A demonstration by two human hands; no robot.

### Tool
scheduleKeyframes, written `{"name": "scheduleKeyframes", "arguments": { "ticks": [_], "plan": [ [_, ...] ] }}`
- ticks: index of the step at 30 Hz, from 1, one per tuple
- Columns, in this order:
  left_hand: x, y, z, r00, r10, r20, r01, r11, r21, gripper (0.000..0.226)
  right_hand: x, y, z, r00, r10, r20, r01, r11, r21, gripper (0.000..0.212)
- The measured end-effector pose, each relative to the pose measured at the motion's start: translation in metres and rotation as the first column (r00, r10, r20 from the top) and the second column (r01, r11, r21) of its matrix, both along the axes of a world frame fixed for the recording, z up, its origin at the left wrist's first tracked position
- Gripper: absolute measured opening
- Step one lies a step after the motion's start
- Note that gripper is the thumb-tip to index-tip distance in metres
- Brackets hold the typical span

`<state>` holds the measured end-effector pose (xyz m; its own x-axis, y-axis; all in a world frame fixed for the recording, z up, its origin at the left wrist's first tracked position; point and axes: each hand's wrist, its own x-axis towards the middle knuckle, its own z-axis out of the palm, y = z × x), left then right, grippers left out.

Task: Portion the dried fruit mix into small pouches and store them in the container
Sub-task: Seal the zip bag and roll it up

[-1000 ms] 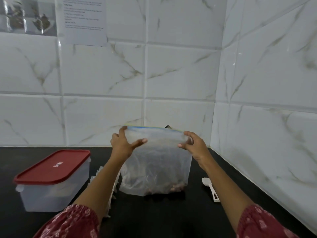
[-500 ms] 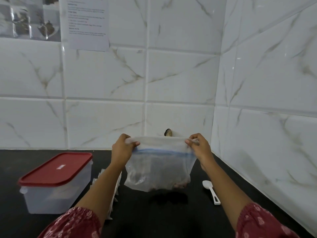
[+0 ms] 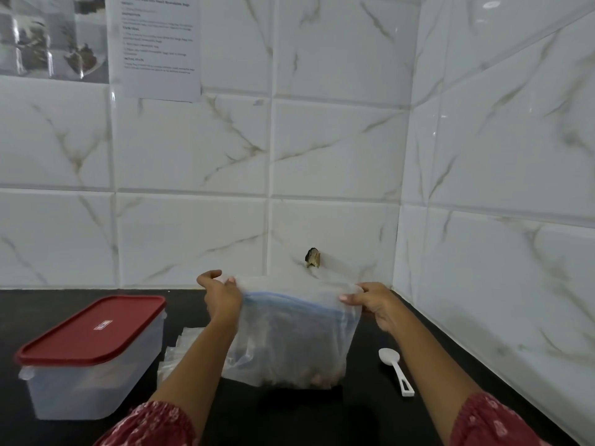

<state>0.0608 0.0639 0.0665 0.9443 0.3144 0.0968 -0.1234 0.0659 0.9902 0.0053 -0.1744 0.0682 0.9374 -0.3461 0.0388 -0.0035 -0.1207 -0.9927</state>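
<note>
Clear plastic, with a blue zip strip near its mouth: that is the big bag (image 3: 289, 336) I hold upright in front of me over the black counter (image 3: 289, 420). Whether its bottom touches the counter I cannot tell. The dried fruit mix (image 3: 318, 378) sits as a dark, reddish heap at the bottom of it. My left hand (image 3: 222, 297) pinches the top left corner of the bag and my right hand (image 3: 373, 304) pinches the top right corner, with the top edge stretched between them.

Just left of the bag, partly behind my left forearm, lies a stack of small clear pouches (image 3: 174, 355). Further left stands the clear container (image 3: 93, 375), with its red lid (image 3: 93, 329) on. A white spoon (image 3: 396, 370) lies on the counter to the right of the bag, near my right forearm. White marbled tiles (image 3: 322, 149) form the corner behind, and a printed sheet (image 3: 157, 46) hangs on them at upper left.
</note>
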Motion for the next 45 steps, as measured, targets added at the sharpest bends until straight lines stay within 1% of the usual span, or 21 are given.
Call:
{"name": "scheduleKeyframes", "arguments": {
  "ticks": [4,6,8,10,14,16,18,20,22,24,26,28,30,31,32,33,35,37,39,41,45],
  "plan": [
    [0.000,-0.008,0.004,0.988,-0.069,0.141,0.080,0.994,-0.074,0.039,0.007,-0.003,0.004,0.956,-0.226,0.185,0.231,0.973,-0.009,0.026],
    [0.002,-0.008,0.004,0.977,-0.076,0.201,0.082,0.996,-0.022,0.035,0.007,-0.004,0.006,0.936,-0.228,0.268,0.226,0.973,0.037,0.014],
    [0.007,-0.008,0.001,0.971,-0.061,0.231,0.046,0.997,0.068,0.025,0.006,-0.006,0.002,0.930,-0.197,0.311,0.199,0.980,0.025,0.016],
    [0.009,-0.006,-0.004,0.980,-0.040,0.194,0.012,0.989,0.145,0.020,0.002,-0.007,-0.004,0.935,-0.173,0.310,0.186,0.983,-0.011,0.012],
    [0.005,-0.001,-0.008,0.999,-0.034,-0.028,0.039,0.970,0.238,0.029,0.002,-0.009,-0.023,0.959,-0.130,0.251,0.144,0.989,-0.040,0.008],
    [-0.001,0.000,-0.011,0.999,-0.007,-0.051,0.023,0.951,0.309,0.032,0.001,-0.009,-0.030,0.968,-0.136,0.213,0.150,0.988,-0.048,0.012],
    [-0.009,-0.001,-0.013,0.999,0.032,-0.021,-0.019,0.892,0.452,0.035,0.000,-0.007,-0.035,0.975,-0.133,0.180,0.143,0.989,-0.044,0.006],
    [-0.018,0.002,-0.017,0.999,0.028,0.046,-0.051,0.772,0.633,0.033,-0.002,-0.004,-0.038,0.979,-0.136,0.151,0.144,0.989,-0.039,0.006],
    [-0.023,0.005,-0.022,0.995,-0.022,0.096,-0.064,0.589,0.806,0.028,-0.004,-0.001,-0.039,0.982,-0.153,0.111,0.162,0.983,-0.081,0.018],
    [-0.030,0.009,-0.027,0.991,-0.044,0.125,-0.097,0.402,0.911,0.027,-0.004,0.000,-0.042,0.981,-0.177,0.077,0.186,0.974,-0.133,0.029],
    [-0.035,0.009,-0.029,0.984,-0.097,0.151,-0.124,0.243,0.962,0.049,-0.003,0.002,-0.045,0.979,-0.193,0.061,0.201,0.966,-0.164,0.030],
    [-0.039,0.007,-0.033,0.961,-0.228,0.158,-0.147,0.061,0.987,0.073,-0.005,0.005,-0.047,0.976,-0.214,0.049,0.219,0.956,-0.193,0.024],
    [-0.038,0.004,-0.038,0.936,-0.322,0.140,-0.188,-0.123,0.975,0.067,-0.007,0.009,-0.048,0.976,-0.214,0.042,0.218,0.946,-0.241,0.021],
    [-0.036,0.003,-0.040,0.935,-0.333,0.126,-0.190,-0.167,0.967,0.055,-0.008,0.011,-0.048,0.977,-0.211,0.045,0.214,0.930,-0.298,0.022],
    [-0.035,0.002,-0.043,0.936,-0.332,0.120,-0.189,-0.183,0.965,0.045,-0.008,0.013,-0.048,0.975,-0.214,0.058,0.218,0.885,-0.412,0.023],
    [-0.034,0.000,-0.045,0.936,-0.332,0.114,-0.185,-0.190,0.964,0.038,-0.010,0.014,-0.048,0.973,-0.217,0.082,0.224,0.790,-0.570,0.028],
    [-0.034,-0.002,-0.049,0.932,-0.345,0.109,-0.181,-0.183,0.966,0.030,-0.015,0.020,-0.047,0.984,-0.132,0.119,0.171,0.524,-0.834,0.044],
    [-0.035,-0.003,-0.051,0.929,-0.358,0.095,-0.163,-0.164,0.973,0.027,-0.020,0.029,-0.045,0.997,0.061,0.044,0.023,0.315,-0.949,0.055],
    [-0.036,-0.004,-0.054,0.928,-0.367,0.065,-0.134,-0.164,0.977,0.024,-0.020,0.037,-0.048,0.983,0.172,-0.056,-0.085,0.166,-0.982,0.053],
    [-0.036,-0.005,-0.060,0.923,-0.384,0.016,-0.081,-0.154,0.985,0.022,-0.018,0.041,-0.054,0.981,0.182,-0.071,-0.095,0.130,-0.987,0.042],
    [-0.033,-0.005,-0.074,0.908,-0.418,-0.042,0.025,-0.047,0.999,0.024,-0.018,0.043,-0.059,0.979,0.183,-0.086,-0.119,0.181,-0.976,0.031]
  ]
}}
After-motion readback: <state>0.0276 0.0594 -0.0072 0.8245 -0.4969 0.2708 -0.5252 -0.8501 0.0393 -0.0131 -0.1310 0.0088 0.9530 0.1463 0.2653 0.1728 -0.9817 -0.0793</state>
